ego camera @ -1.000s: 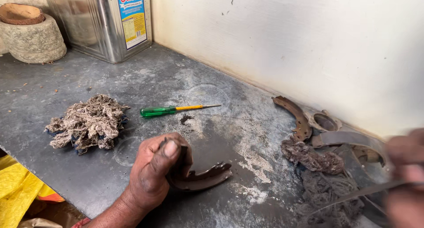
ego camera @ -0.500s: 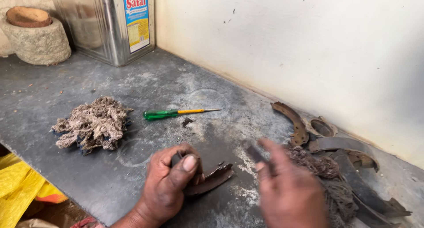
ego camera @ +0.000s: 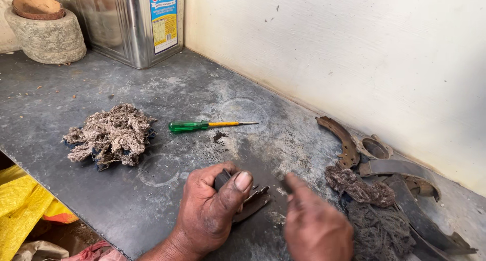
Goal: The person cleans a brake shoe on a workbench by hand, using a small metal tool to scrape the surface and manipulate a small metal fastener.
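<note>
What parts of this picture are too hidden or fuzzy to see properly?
Head view only:
- Curved brake shoe: mostly covered by the left hand.
- Right hand: motion-blurred, so whatever it holds is unclear.
- Metal parts pile: partly buried under grey rags.
- Tin can: top cut off by the frame edge.

Soft, even daylight fills the scene, bright on the pale wall (ego camera: 354, 53) at the far right and dimmer on the dark grey surface (ego camera: 101, 84). Shadows are faint and short, pooling just under the wad of fibres (ego camera: 109, 134) and the green-handled screwdriver (ego camera: 207, 125). The metal tin (ego camera: 126, 23) at the far left carries dull streaked reflections, without harsh glare. The right hand (ego camera: 314, 225) is slightly smeared by motion blur; the left hand (ego camera: 212, 210) is sharp. Straight edges bend mildly toward the corners.
</note>
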